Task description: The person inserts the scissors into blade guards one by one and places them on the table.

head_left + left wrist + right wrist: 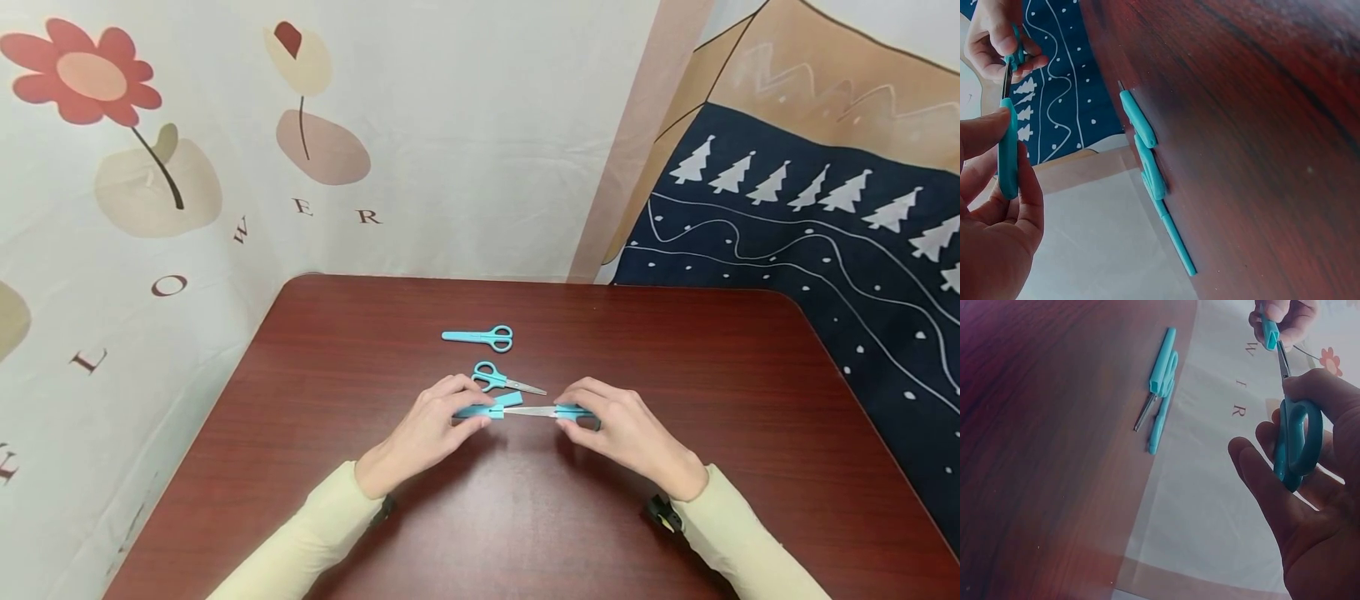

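Note:
My left hand (431, 421) pinches a turquoise blade cover (1009, 150) between thumb and fingers. In my right hand (618, 421) is a pair of turquoise-handled scissors (1297, 440), gripped at the handles with the closed blades pointing left. The blade tip is right at the cover's open end, and most of the blade length shows between the hands in the head view. Just beyond the left fingertips lies another blade cover (1163, 362) on the table. Behind it rests a second pair of scissors (491, 377), its bare blades pointing right.
Farther back on the dark red wooden table (360, 333) lies a third pair of scissors (480, 337) with its blades inside a cover, handles to the right. A pale flower-print cloth (465, 167) and a navy tree-print cloth (750, 225) hang behind the table.

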Available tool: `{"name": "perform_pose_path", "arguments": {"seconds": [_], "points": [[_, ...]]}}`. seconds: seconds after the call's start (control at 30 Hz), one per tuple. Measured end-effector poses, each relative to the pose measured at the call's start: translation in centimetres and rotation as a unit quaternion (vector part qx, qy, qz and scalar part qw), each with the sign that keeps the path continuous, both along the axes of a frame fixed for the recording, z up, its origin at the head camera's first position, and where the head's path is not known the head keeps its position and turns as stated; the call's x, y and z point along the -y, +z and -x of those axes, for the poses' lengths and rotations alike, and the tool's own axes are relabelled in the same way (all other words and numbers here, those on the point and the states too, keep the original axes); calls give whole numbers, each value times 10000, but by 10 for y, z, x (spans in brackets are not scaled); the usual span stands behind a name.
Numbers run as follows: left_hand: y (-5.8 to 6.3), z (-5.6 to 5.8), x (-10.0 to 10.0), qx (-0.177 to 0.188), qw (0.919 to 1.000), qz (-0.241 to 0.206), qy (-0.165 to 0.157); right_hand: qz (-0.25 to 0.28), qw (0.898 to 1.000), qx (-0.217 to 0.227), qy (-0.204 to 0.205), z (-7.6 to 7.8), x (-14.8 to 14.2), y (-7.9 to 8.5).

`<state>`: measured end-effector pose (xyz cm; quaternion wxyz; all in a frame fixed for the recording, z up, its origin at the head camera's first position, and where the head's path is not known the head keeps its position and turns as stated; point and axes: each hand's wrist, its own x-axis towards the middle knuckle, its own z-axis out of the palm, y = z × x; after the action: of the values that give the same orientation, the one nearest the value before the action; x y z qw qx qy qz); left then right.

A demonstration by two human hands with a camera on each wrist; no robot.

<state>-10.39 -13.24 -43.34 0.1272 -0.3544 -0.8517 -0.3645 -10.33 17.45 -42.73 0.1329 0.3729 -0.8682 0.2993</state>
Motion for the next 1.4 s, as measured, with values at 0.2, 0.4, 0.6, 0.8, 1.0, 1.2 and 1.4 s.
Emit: {"name": "perform_pose_path", "arguments": {"seconds": [0.2,0.4,0.6,0.8,1.0,1.2,1.4], "points": [[-1,0,0,-14,10000,5,38,-7,10000,-6,6,0,0,0],[-1,-1,0,83,9999,48,44,-5,10000,45,-16,0,0,1],[-2,-2,-1,124,9999,17,56,-18,10000,66,-42,0,-1,0],[-2,-2,-2,102,9999,-38,22,-49,9999,70,-52,-1,-1,-1],[-1,-2,-5,63,10000,-26,24,-4,10000,62,46,0,2,-1],[-1,-1,-6,7,10000,-48,-22,19,9999,13,114,1,4,-2],[-3,0,-8,-97,9998,-140,-117,2,9999,-4,105,1,5,-1]]}}
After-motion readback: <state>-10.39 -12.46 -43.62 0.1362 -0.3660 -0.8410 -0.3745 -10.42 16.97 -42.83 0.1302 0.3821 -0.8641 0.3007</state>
